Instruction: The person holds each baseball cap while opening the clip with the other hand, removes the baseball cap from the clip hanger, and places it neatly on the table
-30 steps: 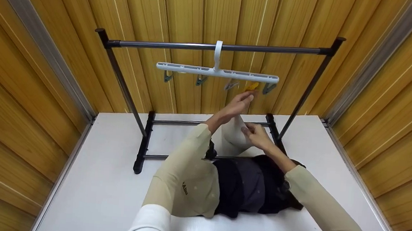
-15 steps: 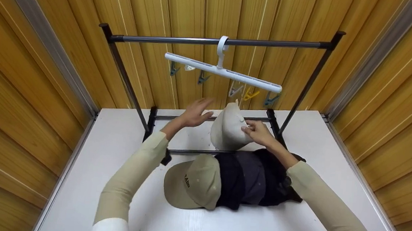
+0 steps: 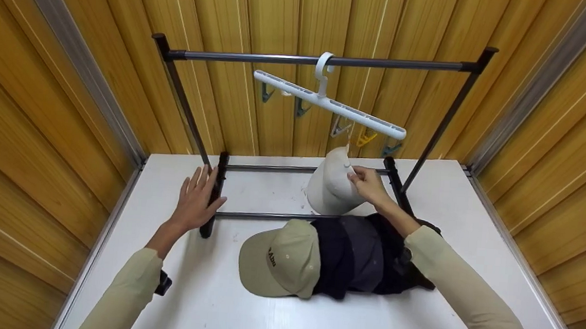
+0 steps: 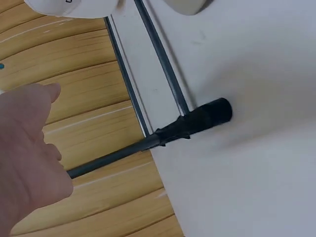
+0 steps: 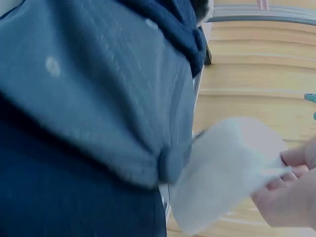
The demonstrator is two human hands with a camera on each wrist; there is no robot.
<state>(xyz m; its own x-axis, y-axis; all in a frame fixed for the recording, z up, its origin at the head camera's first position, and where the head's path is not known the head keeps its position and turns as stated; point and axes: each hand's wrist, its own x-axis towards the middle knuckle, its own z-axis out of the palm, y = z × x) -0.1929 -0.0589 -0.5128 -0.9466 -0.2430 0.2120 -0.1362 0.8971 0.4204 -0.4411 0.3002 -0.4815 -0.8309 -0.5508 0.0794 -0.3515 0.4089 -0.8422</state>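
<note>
My right hand (image 3: 369,184) pinches the side of a white cap (image 3: 334,185) near its top button. The cap's upper tip ends just below the clips of a white hanger (image 3: 323,102); whether a clip holds it I cannot tell. In the right wrist view, fingertips grip the edge of that white cap (image 5: 227,173). The hanger's bar slants down to the right; a yellow clip (image 3: 366,136) and a teal clip (image 3: 391,148) hang at its low end. My left hand (image 3: 196,201), fingers spread and holding nothing, is beside the rack's left foot (image 3: 213,205).
The hanger hooks over the top rail (image 3: 249,57) of a dark rack. In front, a tan cap (image 3: 291,257) heads a row of nested dark caps (image 3: 361,252) on the white surface (image 3: 282,321). Wood-patterned walls (image 3: 272,18) enclose the back and sides.
My left hand has left the yellow clip and moved left and down, its fingers spreading. The hanger, level before, now slants down to the right. My right hand still pinches the white cap.
</note>
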